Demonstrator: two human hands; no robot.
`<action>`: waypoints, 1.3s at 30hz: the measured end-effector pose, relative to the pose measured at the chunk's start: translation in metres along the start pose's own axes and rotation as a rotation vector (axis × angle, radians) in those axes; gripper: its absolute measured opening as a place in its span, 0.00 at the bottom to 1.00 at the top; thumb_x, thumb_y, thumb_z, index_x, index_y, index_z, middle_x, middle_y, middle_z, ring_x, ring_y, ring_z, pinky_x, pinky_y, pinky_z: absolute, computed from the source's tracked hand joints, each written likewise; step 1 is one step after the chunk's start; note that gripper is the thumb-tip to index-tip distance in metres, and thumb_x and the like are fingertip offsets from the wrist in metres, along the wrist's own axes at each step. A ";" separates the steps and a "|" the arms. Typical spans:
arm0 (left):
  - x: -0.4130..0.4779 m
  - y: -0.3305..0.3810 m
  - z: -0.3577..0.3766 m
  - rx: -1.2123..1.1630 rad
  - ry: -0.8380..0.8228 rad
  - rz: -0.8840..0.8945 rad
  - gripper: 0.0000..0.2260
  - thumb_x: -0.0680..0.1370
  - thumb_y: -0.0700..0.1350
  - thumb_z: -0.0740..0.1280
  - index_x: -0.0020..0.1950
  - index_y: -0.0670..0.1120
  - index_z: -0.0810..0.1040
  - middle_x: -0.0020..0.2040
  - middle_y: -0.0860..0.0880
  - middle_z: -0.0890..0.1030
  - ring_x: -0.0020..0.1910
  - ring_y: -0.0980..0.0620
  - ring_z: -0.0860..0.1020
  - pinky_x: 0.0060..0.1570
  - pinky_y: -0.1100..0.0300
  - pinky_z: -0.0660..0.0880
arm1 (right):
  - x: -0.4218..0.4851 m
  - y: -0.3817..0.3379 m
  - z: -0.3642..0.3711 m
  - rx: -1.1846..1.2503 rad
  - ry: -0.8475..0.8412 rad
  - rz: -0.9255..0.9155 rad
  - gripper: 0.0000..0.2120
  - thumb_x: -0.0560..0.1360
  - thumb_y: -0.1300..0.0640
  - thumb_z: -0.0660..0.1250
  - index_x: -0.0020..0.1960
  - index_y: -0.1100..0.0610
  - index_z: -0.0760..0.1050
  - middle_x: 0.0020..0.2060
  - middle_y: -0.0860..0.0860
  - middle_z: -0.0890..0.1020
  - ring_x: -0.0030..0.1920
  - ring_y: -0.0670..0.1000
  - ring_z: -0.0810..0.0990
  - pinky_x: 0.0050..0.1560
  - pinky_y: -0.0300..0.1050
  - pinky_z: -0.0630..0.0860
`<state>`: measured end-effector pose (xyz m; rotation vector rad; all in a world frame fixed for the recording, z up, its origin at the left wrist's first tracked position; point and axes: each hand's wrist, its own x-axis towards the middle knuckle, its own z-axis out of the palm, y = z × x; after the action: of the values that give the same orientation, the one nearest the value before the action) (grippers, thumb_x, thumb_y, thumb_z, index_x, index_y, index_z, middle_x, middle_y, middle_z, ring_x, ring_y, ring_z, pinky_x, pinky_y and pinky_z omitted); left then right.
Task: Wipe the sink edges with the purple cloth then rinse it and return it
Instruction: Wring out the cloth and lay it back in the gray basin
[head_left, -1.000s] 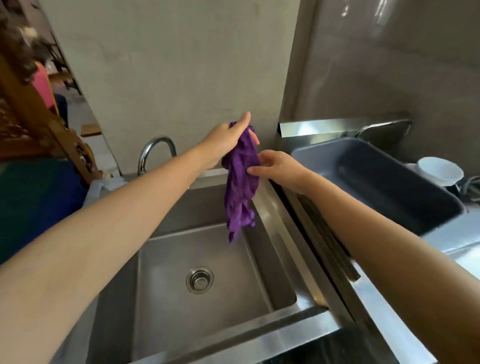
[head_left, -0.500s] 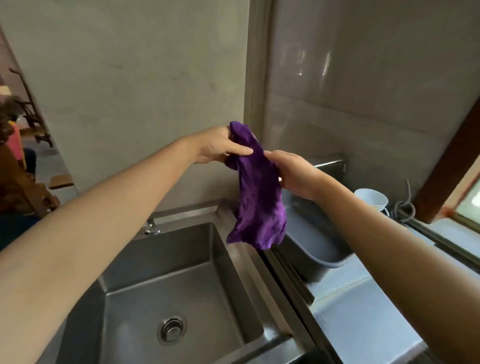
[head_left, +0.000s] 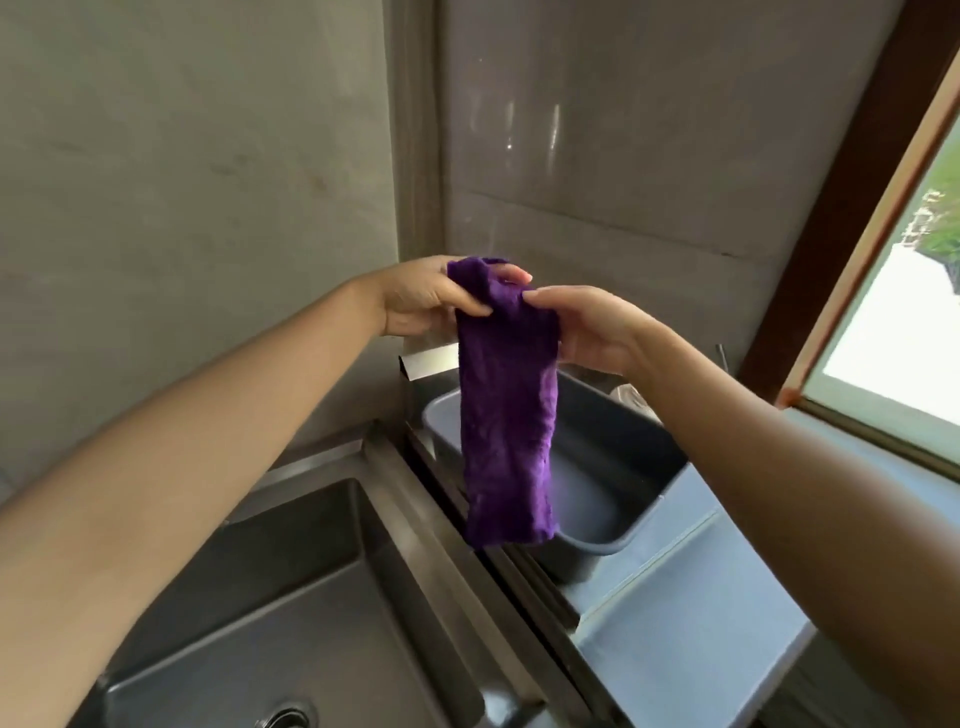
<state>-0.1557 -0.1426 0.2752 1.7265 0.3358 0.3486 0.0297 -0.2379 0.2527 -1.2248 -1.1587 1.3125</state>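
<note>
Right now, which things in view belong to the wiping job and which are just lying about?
Job: purple cloth, hanging, pinched at its top by the left hand and right hand; sink, whose edges get wiped.
Just there: grey tub right of the sink; window.

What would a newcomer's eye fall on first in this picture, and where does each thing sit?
The purple cloth hangs mid-frame, pinched at its top by the left hand and the right hand. Behind it sits a grey tub, right of the steel sink at lower left. A bright window glares at the right edge.
</note>
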 end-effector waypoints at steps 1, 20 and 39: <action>0.009 -0.003 -0.004 -0.021 0.011 -0.021 0.22 0.75 0.27 0.59 0.61 0.49 0.77 0.52 0.52 0.83 0.51 0.56 0.81 0.47 0.62 0.79 | 0.005 -0.001 -0.007 0.031 0.039 -0.002 0.19 0.75 0.56 0.62 0.64 0.62 0.73 0.56 0.57 0.80 0.51 0.53 0.79 0.57 0.50 0.74; 0.120 -0.155 -0.016 0.204 0.367 -0.013 0.10 0.70 0.48 0.71 0.48 0.47 0.75 0.44 0.48 0.79 0.42 0.51 0.77 0.46 0.53 0.76 | 0.124 0.086 -0.102 0.076 0.595 0.047 0.04 0.70 0.63 0.61 0.41 0.58 0.74 0.33 0.53 0.77 0.34 0.50 0.76 0.38 0.41 0.74; 0.149 -0.249 0.022 0.162 0.202 -0.894 0.14 0.79 0.37 0.60 0.64 0.35 0.68 0.43 0.37 0.77 0.56 0.35 0.79 0.50 0.42 0.76 | 0.138 0.241 -0.127 -0.492 0.569 0.439 0.09 0.74 0.55 0.68 0.47 0.61 0.79 0.33 0.54 0.76 0.31 0.50 0.73 0.31 0.42 0.71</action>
<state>-0.0183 -0.0571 0.0329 1.5221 1.2491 -0.1691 0.1420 -0.1171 -0.0047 -2.1402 -0.8345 0.8840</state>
